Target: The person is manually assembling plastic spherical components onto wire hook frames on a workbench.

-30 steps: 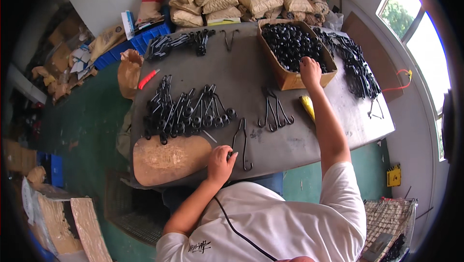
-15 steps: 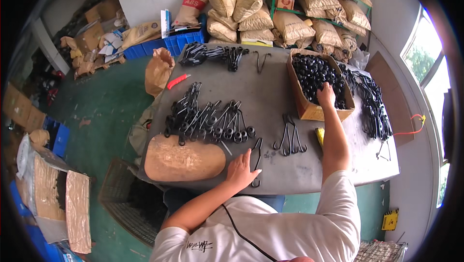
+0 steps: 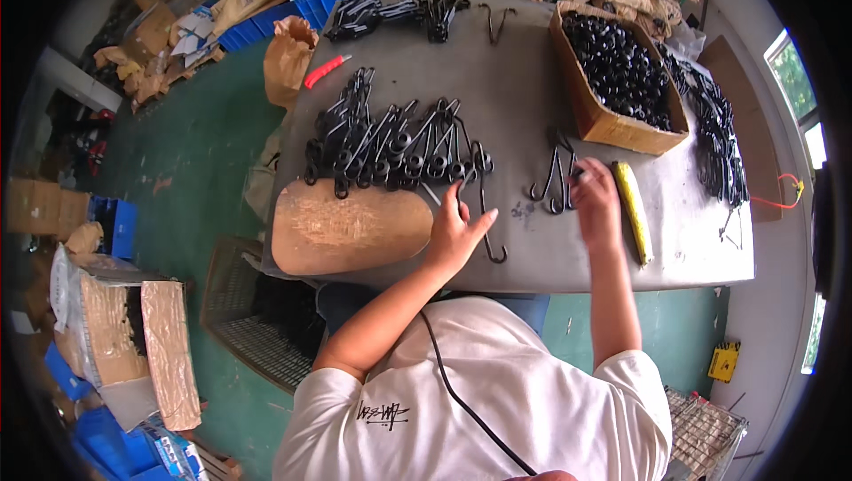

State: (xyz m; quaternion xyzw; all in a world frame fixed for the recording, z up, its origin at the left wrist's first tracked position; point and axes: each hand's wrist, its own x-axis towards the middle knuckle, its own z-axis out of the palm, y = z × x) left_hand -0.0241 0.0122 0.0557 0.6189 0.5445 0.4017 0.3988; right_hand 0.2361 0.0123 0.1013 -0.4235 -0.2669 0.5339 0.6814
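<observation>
My left hand (image 3: 457, 237) is at the table's near edge, its fingers curled round one arm of a bent black wire hook (image 3: 484, 219) and its thumb spread out beside it. Slightly blurred, my right hand (image 3: 596, 197) has its fingertips together on a small black part (image 3: 577, 174), mostly hidden by the fingers. It is just right of several loose black wire hooks (image 3: 555, 181). Many hooks with round black ends (image 3: 399, 144) lie in a row beyond my left hand. An open cardboard box (image 3: 621, 133) of small round black parts stands at the far right.
A wooden board (image 3: 351, 228) lies at the table's near left. Right of my right hand is a yellow stick-like object (image 3: 632, 215). A red-handled cutter (image 3: 327, 71) is at the left edge. More black hooks (image 3: 710, 135) line the right side.
My right hand has come out of the box and back toward me, to beside the loose hooks. My left hand stays with its hook. The view has tilted down.
</observation>
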